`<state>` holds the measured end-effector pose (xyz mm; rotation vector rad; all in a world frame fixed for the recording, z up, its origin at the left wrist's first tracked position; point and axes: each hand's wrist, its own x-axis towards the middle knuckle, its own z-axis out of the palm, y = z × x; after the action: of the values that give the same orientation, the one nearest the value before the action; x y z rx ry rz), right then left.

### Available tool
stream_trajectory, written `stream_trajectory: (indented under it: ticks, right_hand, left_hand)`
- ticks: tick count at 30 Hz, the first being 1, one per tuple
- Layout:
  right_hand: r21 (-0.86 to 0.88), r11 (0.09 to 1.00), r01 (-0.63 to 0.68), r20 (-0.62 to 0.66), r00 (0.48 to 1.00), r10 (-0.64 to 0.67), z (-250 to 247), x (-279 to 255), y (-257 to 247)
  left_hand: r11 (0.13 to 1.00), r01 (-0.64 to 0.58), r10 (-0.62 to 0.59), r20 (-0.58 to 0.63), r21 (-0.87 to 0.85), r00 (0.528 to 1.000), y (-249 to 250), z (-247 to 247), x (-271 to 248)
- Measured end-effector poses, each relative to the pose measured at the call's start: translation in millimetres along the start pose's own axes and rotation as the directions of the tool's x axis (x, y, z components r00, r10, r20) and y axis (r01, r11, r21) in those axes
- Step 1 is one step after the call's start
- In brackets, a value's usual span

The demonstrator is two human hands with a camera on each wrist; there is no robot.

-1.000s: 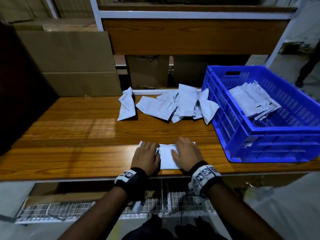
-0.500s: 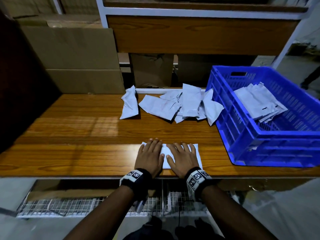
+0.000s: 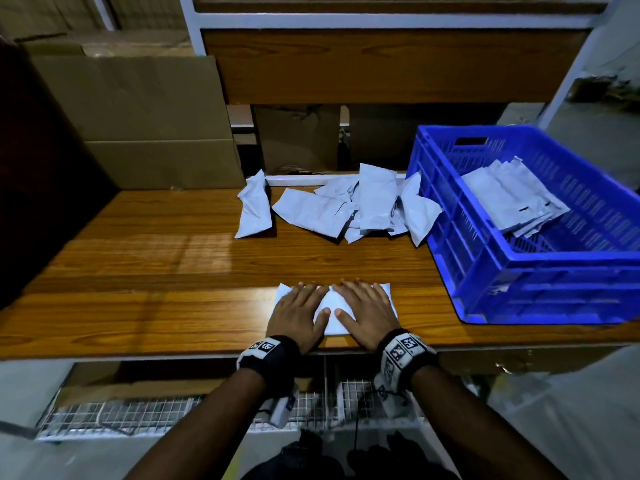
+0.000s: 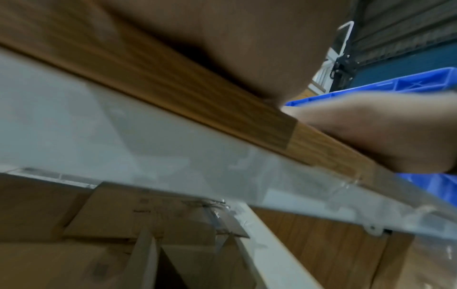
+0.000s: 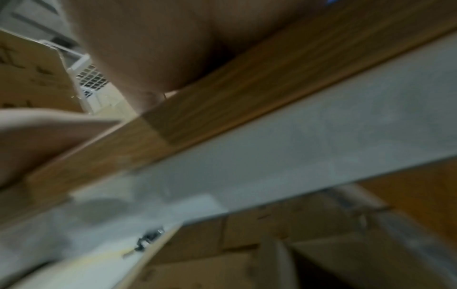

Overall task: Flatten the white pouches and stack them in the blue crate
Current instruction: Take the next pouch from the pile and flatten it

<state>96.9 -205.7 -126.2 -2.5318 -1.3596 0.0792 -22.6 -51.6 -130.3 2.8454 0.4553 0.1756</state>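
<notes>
A white pouch (image 3: 331,311) lies flat near the front edge of the wooden table (image 3: 156,271). My left hand (image 3: 300,311) and my right hand (image 3: 363,311) both press on it, palms down, fingers straight and spread. The hands cover most of the pouch. A heap of crumpled white pouches (image 3: 360,206) lies at the back of the table, with one pouch (image 3: 254,209) apart on its left. The blue crate (image 3: 540,271) stands at the right with a stack of flattened pouches (image 3: 509,199) inside. Both wrist views show only blurred palm and the table's front edge.
Cardboard boxes (image 3: 138,123) stand behind the table at the left. A wooden shelf panel (image 3: 381,64) in a white frame hangs over the back. Below the table's front edge there is a wire mesh rack (image 3: 114,414).
Both hands have slid forward over the pouch and spread outward, with the fingers flattening from loosely bent to straight. More of the pouch now shows between and beside them.
</notes>
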Motion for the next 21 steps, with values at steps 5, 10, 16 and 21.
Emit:
stream_trajectory:
  ticks: [5, 10, 16, 21]
  right_hand:
    - [-0.09, 0.996, 0.008, -0.044, 0.999, -0.012, -2.1, -11.9, 17.2]
    - [-0.073, 0.994, -0.078, 0.0, 0.997, 0.078, 1.1, -11.5, 13.5]
    - [0.006, 0.999, -0.037, 0.078, 0.996, 0.036, -8.1, -11.6, 37.1]
    - [-0.133, 0.99, -0.051, 0.073, 0.995, 0.061, -13.0, -20.0, 44.5]
  left_hand:
    - [0.995, 0.072, -0.073, 0.017, 0.064, 0.997, 0.3, -0.2, -5.4]
    - [0.988, 0.121, -0.126, 0.058, 0.093, 0.99, 4.1, -3.5, -8.0]
    - [0.996, 0.075, -0.079, 0.091, 0.048, 0.993, -5.2, -8.3, -7.7]
    - [0.993, 0.035, -0.046, 0.092, 0.112, 0.995, -12.1, -7.7, -11.7]
